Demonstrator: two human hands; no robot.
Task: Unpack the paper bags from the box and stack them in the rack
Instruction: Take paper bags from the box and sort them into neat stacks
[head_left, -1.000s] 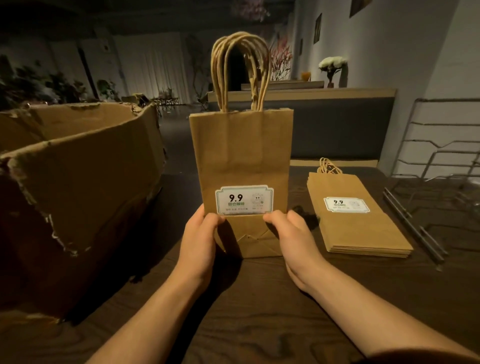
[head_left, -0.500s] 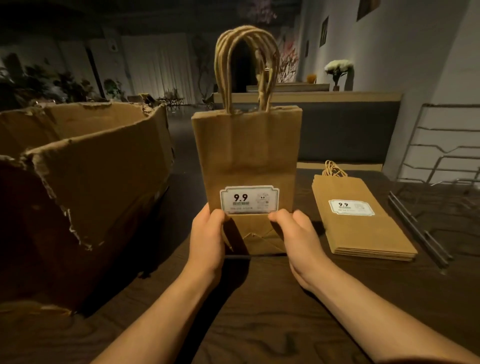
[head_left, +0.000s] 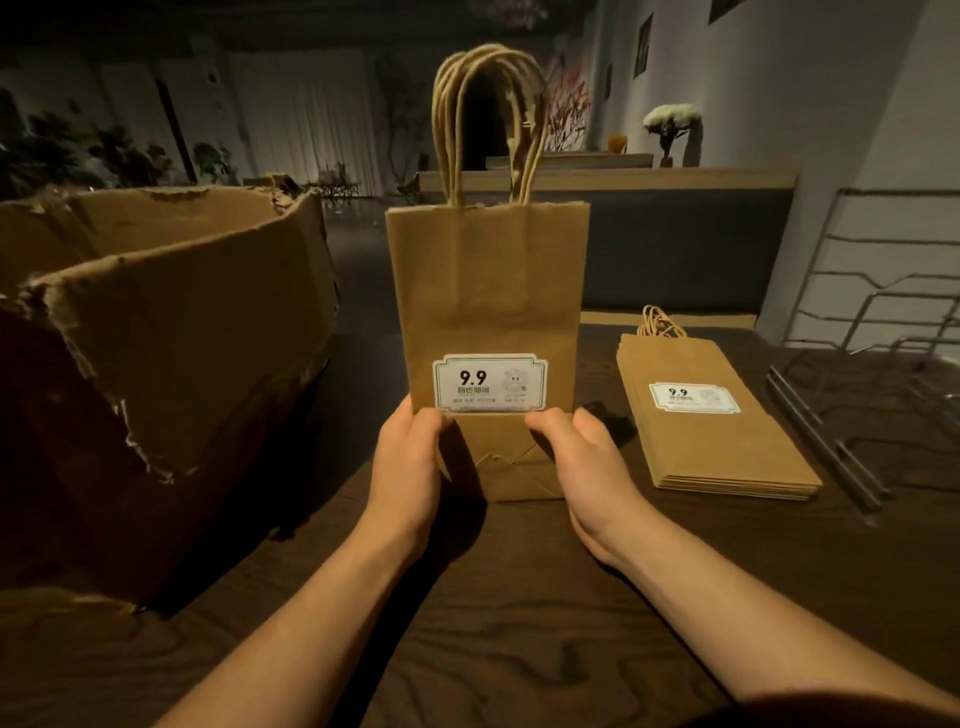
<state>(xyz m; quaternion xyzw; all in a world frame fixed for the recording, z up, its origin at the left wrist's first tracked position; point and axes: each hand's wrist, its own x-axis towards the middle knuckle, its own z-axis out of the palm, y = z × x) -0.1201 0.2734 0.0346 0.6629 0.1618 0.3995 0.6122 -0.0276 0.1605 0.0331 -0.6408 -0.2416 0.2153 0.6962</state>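
Bag bundle squared upright on the table, between box and rack

Left hand (head_left: 410, 457) and right hand (head_left: 582, 457) grip the bundle of paper bags (head_left: 488, 312) at its base; tap edges flush before moving right toward the wire rack (head_left: 883, 291). Versus earlier: bundle barely shifted, same grip. Cardboard box (head_left: 171, 332) stands left

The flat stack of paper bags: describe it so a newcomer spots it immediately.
Start at the big torn cardboard box on the left of the dark wooden table and look across, past the upright bags held in both hands. Between them and the wire rack lies the flat stack of paper bags. It alone lies flat, label up, untouched.
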